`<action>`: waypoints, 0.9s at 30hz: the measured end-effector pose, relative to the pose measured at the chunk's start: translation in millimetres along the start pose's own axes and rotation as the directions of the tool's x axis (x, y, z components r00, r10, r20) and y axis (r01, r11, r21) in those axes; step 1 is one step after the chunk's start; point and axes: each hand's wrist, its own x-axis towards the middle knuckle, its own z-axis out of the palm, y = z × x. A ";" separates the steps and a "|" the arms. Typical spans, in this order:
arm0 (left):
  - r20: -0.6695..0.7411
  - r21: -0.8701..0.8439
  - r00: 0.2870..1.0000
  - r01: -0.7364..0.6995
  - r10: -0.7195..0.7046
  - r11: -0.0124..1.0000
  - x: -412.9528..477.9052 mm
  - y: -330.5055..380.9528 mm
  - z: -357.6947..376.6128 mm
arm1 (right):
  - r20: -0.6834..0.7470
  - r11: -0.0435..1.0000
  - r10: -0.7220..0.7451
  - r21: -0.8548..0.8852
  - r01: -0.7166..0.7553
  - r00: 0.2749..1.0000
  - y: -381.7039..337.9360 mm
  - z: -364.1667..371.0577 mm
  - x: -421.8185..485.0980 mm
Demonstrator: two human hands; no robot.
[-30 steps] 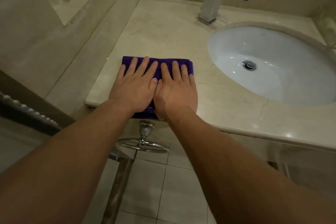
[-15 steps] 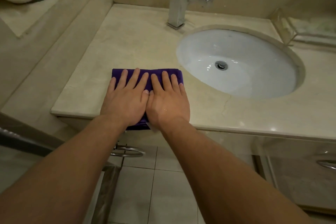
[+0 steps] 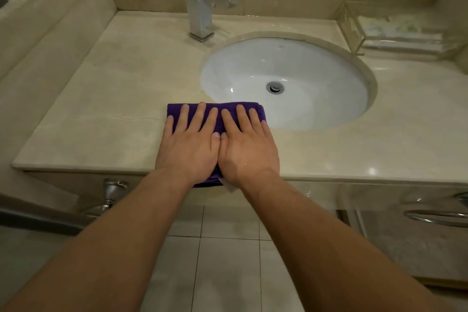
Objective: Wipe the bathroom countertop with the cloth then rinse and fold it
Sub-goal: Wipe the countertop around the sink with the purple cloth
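The cloth, a folded purple pad, is laid flat at the front edge of the countertop, with its near end hanging slightly over the lip. Compared with a second ago, it has been slid rightward along the front strip. It was then clear of the sink, and its far right corner now reaches the front-left rim of the sink basin. The stone to the left of the hands is thus taken as already passed over.

The left hand is pressed flat on the cloth's left half, with fingers straight and slightly spread. The right hand is pressed flat beside it, thumbs touching and fingers likewise straight. Nothing is pinched or gripped.

The countertop to the right of the basin, in front of the clear holder, is judged not yet wiped. The wiping is therefore taken to be partway done. Rinsing under the faucet and folding remain.
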 end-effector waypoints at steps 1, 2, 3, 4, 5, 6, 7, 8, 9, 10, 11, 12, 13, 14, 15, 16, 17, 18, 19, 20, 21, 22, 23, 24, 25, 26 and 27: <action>-0.002 0.000 1.000 -0.006 0.006 1.000 -0.3 10.4 0.2 | -0.004 1.000 0.008 -0.002 -0.008 1.000 9.5 -2.1 -3.7; -0.004 -0.005 1.000 -0.012 0.012 1.000 -0.7 21.7 0.7 | -0.005 1.000 0.016 -0.008 -0.016 1.000 20.1 -4.7 -7.5; -0.005 -0.013 1.000 -0.019 0.019 1.000 -0.9 33.6 1.6 | -0.003 1.000 0.024 -0.019 -0.024 1.000 31.2 -7.6 -11.6; -0.006 -0.023 1.000 -0.027 0.026 0.999 -1.0 46.2 2.5 | -0.001 0.999 0.032 -0.033 -0.032 0.999 43.0 -10.9 -16.2; -0.009 -0.033 0.999 -0.035 0.034 0.999 -1.1 59.8 3.8 | 0.001 0.998 0.041 -0.047 -0.041 0.999 55.4 -14.2 -20.8; -0.015 -0.039 0.999 -0.044 0.044 0.998 -1.1 74.0 4.9 | 0.001 0.997 0.050 -0.058 -0.050 0.999 68.2 -17.7 -25.7; -0.023 -0.040 0.998 -0.056 0.055 0.998 -1.0 88.4 6.1 | -0.002 0.996 0.060 -0.065 -0.060 0.998 81.4 -21.2 -30.7; -0.030 -0.038 0.997 -0.069 0.068 0.997 -0.9 103.2 7.1 | -0.008 0.995 0.069 -0.069 -0.069 0.998 94.8 -24.8 -35.4; -0.035 -0.036 0.996 -0.082 0.081 0.996 -0.8 118.0 8.1 | -0.018 0.994 0.078 -0.070 -0.079 0.997 108.3 -28.0 -40.0; -0.037 -0.038 0.995 -0.094 0.092 0.995 -0.6 132.7 9.4 | -0.032 0.994 0.087 -0.070 -0.089 0.996 121.6 -31.4 -44.3; -0.036 -0.045 0.994 -0.103 0.101 0.994 -0.3 146.6 10.4 | -0.045 0.993 0.094 -0.071 -0.097 0.995 134.4 -34.4 -48.0; -0.032 -0.054 0.994 -0.109 0.107 0.993 0.1 159.8 11.6 | -0.052 0.992 0.102 -0.073 -0.105 0.993 146.4 -37.8 -51.7; -0.027 -0.060 0.993 -0.112 0.111 0.992 0.8 171.4 12.7 | -0.053 0.991 0.110 -0.073 -0.114 0.993 157.4 -40.5 -54.4; -0.022 -0.064 0.993 -0.114 0.113 0.991 1.6 181.8 13.8 | -0.053 0.990 0.117 -0.075 -0.121 0.992 167.1 -43.1 -56.9; -0.018 -0.063 0.993 -0.114 0.113 0.991 2.1 191.0 14.9 | -0.056 0.989 0.121 -0.078 -0.125 0.991 175.8 -45.3 -59.2; -0.016 -0.060 0.993 -0.114 0.114 0.992 2.6 199.3 15.8 | -0.061 0.989 0.123 -0.081 -0.127 0.991 183.4 -47.3 -60.8; -0.016 -0.054 0.993 -0.116 0.115 0.992 3.1 206.7 16.8 | -0.065 0.988 0.126 -0.081 -0.131 0.990 190.5 -48.9 -62.6; -0.016 -0.049 0.993 -0.119 0.118 0.992 3.9 214.3 17.2 | -0.067 0.988 0.130 -0.078 -0.135 0.989 197.9 -50.3 -64.1; -0.017 -0.049 0.992 -0.123 0.122 0.991 4.8 222.2 17.4 | -0.071 0.987 0.133 -0.078 -0.139 0.989 205.4 -52.0 -66.0; -0.016 -0.054 0.992 -0.128 0.127 0.990 5.6 230.6 17.5 | -0.076 0.986 0.136 -0.081 -0.142 0.988 214.0 -53.4 -68.0; -0.013 -0.062 0.991 -0.135 0.134 0.989 6.3 240.4 18.4 | -0.081 0.985 0.140 -0.087 -0.147 0.987 223.4 -55.3 -70.9; -0.011 -0.069 0.990 -0.144 0.144 0.987 6.7 249.4 19.2 | -0.087 0.984 0.146 -0.091 -0.154 0.985 232.1 -57.2 -73.4; -0.010 -0.075 0.988 -0.153 0.153 0.985 6.6 257.3 19.9 | -0.093 0.982 0.152 -0.096 -0.161 0.984 239.4 -59.1 -75.9; -0.010 -0.082 0.987 -0.159 0.159 0.984 6.2 264.5 20.8 | -0.093 0.981 0.158 -0.102 -0.168 0.983 245.6 -60.9 -78.7; -0.009 -0.086 0.987 -0.163 0.163 0.983 5.9 269.1 21.6 | -0.088 0.978 0.165 -0.111 -0.174 0.982 249.4 -62.1 -80.9; -0.009 -0.089 0.986 -0.164 0.164 0.982 5.6 271.7 21.9 | -0.085 0.976 0.171 -0.120 -0.180 0.982 251.2 -61.9 -81.8; -0.009 -0.089 0.986 -0.166 0.165 0.982 5.4 272.1 22.2 | -0.088 0.974 0.177 -0.128 -0.187 0.980 251.4 -61.5 -82.2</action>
